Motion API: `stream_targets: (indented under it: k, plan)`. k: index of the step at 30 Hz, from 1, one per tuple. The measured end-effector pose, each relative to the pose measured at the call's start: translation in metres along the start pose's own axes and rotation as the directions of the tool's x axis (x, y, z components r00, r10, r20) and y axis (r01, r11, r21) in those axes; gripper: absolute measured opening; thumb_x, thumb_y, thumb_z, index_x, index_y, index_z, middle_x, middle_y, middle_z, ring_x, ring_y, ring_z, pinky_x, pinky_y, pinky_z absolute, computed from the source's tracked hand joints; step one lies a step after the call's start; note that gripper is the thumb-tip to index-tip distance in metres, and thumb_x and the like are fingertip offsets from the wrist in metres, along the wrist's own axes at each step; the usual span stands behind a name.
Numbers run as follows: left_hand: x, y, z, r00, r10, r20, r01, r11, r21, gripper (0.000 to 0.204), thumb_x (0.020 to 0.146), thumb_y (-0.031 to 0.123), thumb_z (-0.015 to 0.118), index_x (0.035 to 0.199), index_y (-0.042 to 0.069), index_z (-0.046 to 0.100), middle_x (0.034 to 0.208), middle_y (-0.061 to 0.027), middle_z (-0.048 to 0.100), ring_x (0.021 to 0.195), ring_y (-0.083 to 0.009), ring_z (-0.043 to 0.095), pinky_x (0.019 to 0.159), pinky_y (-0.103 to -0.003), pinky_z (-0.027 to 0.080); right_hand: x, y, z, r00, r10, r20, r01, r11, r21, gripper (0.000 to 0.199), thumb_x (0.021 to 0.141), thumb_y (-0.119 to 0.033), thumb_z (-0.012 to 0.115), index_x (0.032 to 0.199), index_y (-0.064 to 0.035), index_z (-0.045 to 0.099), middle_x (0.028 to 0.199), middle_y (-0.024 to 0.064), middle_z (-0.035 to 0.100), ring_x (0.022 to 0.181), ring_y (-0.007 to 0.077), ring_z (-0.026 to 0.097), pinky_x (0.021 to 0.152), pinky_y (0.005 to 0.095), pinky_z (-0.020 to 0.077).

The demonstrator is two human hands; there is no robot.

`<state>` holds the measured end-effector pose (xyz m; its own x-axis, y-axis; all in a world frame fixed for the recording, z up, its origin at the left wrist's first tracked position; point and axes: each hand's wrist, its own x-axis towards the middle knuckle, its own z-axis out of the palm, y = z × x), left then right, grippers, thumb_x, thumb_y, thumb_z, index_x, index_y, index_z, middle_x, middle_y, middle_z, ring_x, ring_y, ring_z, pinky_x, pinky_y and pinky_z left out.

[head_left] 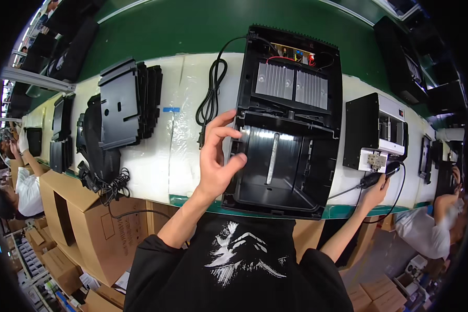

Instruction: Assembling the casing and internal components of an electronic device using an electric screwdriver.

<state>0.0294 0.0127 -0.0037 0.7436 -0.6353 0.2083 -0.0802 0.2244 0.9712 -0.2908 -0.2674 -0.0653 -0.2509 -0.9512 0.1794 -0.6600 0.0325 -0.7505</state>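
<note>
A large black plastic housing (273, 200) lies in front of me on the bench. Its near half is a hollow bay, and its far half holds silver finned heat sinks (291, 86) and a small circuit board with wires. My left hand (218, 161) is at the housing's left wall, fingers curved and apart, thumb over the edge; whether the fingertips press on it I cannot tell. My right hand (375, 195) is closed around a black electric screwdriver (372, 180), its thin shaft pointing left. Just beyond it stands a black and white box-shaped machine (382, 127) with a metal mechanism.
Stacked black panels (120, 106) stand left, beside tangled black cables (114, 182). A coiled power cord (211, 91) lies left of the housing. Beyond runs a green surface (166, 31). Cardboard boxes (96, 223) stand below the bench's left edge. Other people work at both sides.
</note>
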Motion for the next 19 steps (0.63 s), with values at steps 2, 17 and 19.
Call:
stream_targets:
  k: [2,17,19]
  plan:
    - [0.007,-0.003,-0.007,0.998,-0.042,0.044,0.048,0.988,-0.148,0.036,0.076,0.012,0.052,0.112,0.005,0.051,0.14,-0.0188,0.034,0.132,-0.0297,0.032,0.109,-0.039,0.022,-0.011,0.017,-0.012,0.988,-0.125,-0.093,0.126,0.992,0.003,0.044,0.095,-0.029,0.046,0.12,0.0066,0.054,0.117,0.0199,0.059,0.106,0.0284,0.056,0.094,0.0351,0.0408]
    - [0.064,-0.064,-0.02,0.924,-0.366,0.109,0.378,0.838,-0.394,0.055,0.087,0.016,0.049,0.139,0.007,0.034,0.14,-0.0114,0.038,0.13,-0.0247,0.033,0.107,-0.035,0.026,-0.21,-0.114,0.027,0.951,-0.31,-0.021,0.206,0.58,0.788,0.065,0.092,-0.042,0.022,0.123,0.0109,0.045,0.117,0.0225,0.054,0.105,0.0314,0.056,0.091,0.0404,0.047]
    - [0.056,-0.045,-0.009,0.915,-0.385,0.12,0.392,0.782,-0.485,0.06,0.092,0.032,0.047,0.144,0.009,0.027,0.147,-0.0095,0.03,0.136,-0.0231,0.024,0.11,-0.036,0.02,-0.194,-0.123,0.026,0.929,-0.365,-0.056,0.29,0.626,0.724,0.065,0.092,-0.043,0.025,0.122,0.0113,0.046,0.116,0.0225,0.055,0.101,0.0315,0.058,0.091,0.039,0.0491]
